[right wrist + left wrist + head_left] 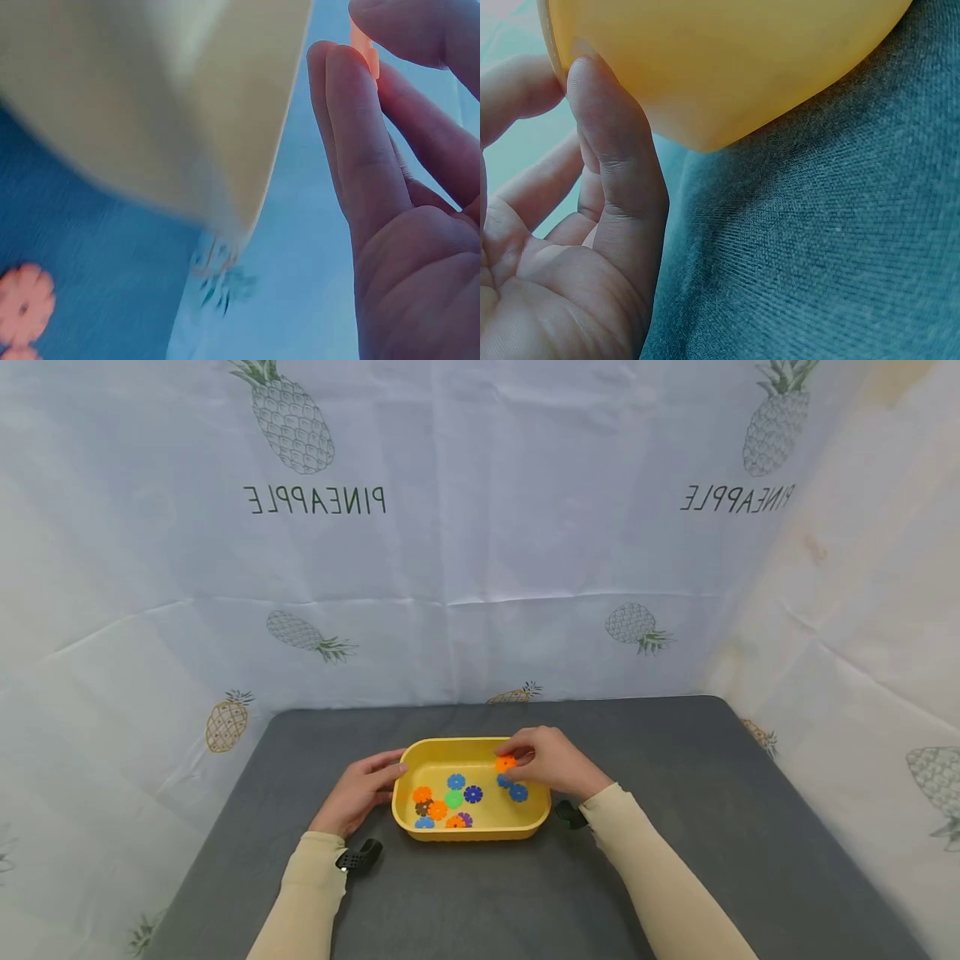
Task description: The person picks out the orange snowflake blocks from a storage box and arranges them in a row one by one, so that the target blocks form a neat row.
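Observation:
A shallow yellow plastic tray (480,836) with rounded corners stands on the dark tabletop, several small flower-shaped plastic discs inside it. Its left rim is pinched between thumb and fingers of my left hand (358,793); in the left wrist view the thumb lies against the tray wall (705,82). Over the tray's right side, my right hand (551,762) pinches an orange flower-shaped disc (506,763), seen edge-on in the right wrist view. Two blue discs (518,792) lie below that hand. Orange discs (422,794), a green disc (453,799) and a dark blue disc (472,794) are farther left.
The dark grey cloth-covered table (675,827) extends around the tray. Behind it hangs a white pineapple-print curtain (480,568). Black wrist straps (360,857) are on both arms. An orange disc (26,304) shows against dark cloth in the right wrist view.

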A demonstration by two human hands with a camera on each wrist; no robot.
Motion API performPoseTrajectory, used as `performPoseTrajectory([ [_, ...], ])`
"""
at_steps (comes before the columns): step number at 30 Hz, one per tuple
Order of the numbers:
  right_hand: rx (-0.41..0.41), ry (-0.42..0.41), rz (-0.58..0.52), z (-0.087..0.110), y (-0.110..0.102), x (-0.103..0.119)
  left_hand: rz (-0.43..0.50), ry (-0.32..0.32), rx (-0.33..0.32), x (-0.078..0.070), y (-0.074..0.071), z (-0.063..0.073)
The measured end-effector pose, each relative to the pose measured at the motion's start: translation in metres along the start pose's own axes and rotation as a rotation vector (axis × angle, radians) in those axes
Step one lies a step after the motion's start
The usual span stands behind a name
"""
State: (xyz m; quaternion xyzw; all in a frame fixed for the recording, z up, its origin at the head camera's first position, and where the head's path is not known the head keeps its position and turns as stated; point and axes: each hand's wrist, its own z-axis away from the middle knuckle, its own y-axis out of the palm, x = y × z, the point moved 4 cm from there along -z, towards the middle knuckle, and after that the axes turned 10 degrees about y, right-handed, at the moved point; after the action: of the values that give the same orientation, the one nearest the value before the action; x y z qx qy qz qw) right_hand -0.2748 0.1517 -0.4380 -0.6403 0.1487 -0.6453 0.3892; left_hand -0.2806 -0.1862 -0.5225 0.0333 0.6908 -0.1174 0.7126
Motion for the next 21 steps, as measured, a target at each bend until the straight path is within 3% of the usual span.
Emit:
performPoseTrajectory([
  [9, -0.115, 0.104, -0.087, 0.028, -0.028, -0.059, 0.002, -0.011, -0.005, 0.000, 0.002, -0.001],
  [14, -0.189, 0.169, -0.075, 0.042, -0.044, -0.094, 0.001, -0.019, -0.009, 0.000, 0.003, -0.002],
  [21, -0.207, 0.226, -0.057, 0.046, -0.049, -0.131, 0.000, -0.034, -0.009, 0.002, 0.001, -0.004],
])
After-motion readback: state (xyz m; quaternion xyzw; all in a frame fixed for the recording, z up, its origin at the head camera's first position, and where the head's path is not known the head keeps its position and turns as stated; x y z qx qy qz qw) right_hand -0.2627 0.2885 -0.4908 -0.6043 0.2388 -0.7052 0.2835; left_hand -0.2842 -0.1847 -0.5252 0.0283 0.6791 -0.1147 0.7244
